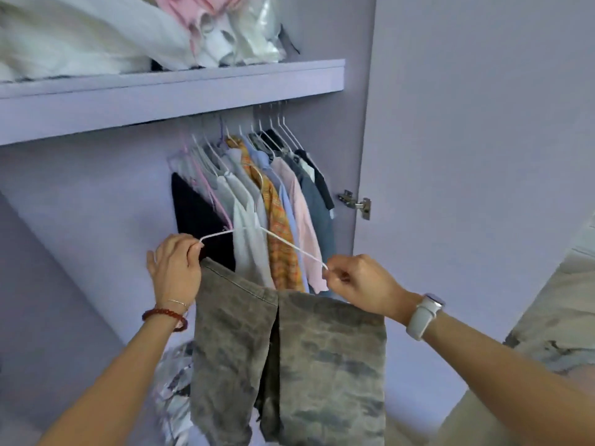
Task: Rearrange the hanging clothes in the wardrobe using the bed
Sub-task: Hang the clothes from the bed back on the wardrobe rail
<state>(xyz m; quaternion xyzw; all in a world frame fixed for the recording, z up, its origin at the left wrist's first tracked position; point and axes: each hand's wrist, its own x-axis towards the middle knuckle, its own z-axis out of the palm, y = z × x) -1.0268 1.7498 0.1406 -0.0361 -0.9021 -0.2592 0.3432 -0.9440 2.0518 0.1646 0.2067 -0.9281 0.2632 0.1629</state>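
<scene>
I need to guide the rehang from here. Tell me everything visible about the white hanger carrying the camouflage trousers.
The white hanger is thin, like coated wire. Only its two sloping arms show; they meet at a peak before the hanging shirts, and the hook cannot be made out. The left hand grips one end, the right hand pinches the other. The camouflage trousers hang folded from it, in front of the wardrobe, off the rail.

A lilac-painted wardrobe interior (80,194) fills the view — back panel, side wall and a thick shelf (174,91) in the same pale purple. An open door (483,140) stands at right on a metal hinge (355,203). Soft, even light falls throughout; folded white and pink linens (96,33) crowd the shelf.
</scene>
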